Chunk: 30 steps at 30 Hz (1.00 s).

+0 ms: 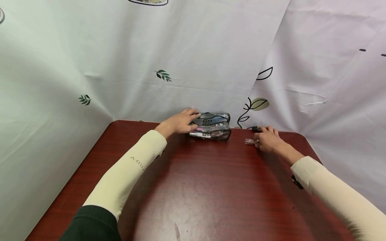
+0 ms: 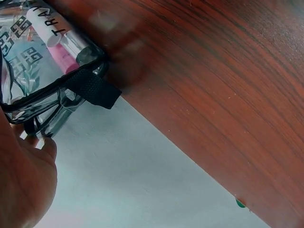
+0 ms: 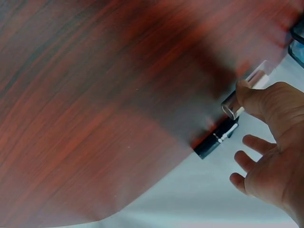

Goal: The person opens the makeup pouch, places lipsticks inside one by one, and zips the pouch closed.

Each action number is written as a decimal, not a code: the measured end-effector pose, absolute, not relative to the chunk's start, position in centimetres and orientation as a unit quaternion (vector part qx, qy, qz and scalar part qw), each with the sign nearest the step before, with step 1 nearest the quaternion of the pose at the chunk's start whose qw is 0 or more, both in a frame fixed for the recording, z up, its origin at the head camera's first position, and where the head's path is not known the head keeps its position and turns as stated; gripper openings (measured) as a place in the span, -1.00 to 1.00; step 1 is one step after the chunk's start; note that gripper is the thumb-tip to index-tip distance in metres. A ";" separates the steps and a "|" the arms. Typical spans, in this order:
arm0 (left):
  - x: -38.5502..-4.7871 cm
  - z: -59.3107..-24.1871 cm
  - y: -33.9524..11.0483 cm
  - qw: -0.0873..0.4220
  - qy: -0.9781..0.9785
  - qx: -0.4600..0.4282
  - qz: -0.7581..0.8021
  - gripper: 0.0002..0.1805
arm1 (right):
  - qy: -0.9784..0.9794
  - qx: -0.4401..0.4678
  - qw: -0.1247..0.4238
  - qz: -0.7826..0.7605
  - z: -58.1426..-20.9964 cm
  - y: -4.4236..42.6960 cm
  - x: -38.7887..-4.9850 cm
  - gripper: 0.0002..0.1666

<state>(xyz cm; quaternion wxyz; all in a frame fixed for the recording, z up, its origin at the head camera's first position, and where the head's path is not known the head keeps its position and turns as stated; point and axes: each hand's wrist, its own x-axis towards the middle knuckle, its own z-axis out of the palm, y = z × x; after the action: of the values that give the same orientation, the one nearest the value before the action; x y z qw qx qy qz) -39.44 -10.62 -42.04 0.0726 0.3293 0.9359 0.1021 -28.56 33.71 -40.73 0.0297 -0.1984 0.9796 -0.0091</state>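
A clear zip pouch (image 1: 214,127) with black trim lies at the table's far edge, in the middle of the head view. My left hand (image 1: 178,123) grips its left end, thumb in front and fingers over the back. Inside the pouch, the left wrist view shows a white tube (image 2: 43,26) and a pink one (image 2: 62,58). Farther right, my right hand (image 1: 269,140) pinches a shiny tube with a clear end (image 3: 258,77); its other fingers are spread. Just beside that tube is a black tube (image 3: 214,140) with a light band, near the table edge.
The reddish-brown wooden table (image 1: 193,187) has rounded far corners. A white curtain (image 1: 193,57) with printed leaves hangs right behind the far edge and along both sides. A black fabric tab (image 2: 97,89) sticks out from the pouch's end.
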 end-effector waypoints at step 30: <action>-37.1 -39.1 -10.0 0.105 0.935 0.309 0.138 -0.21 | 0.976 -0.217 -0.021 -0.020 -30.2 27.1 -31.3 -0.81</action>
<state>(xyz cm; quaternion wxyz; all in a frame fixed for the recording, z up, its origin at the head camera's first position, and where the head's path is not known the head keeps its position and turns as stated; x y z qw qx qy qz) -37.11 -9.97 -39.12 0.1052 0.3089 0.9352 0.1378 -31.33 27.06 -30.19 -0.0213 -0.2169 0.9758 -0.0196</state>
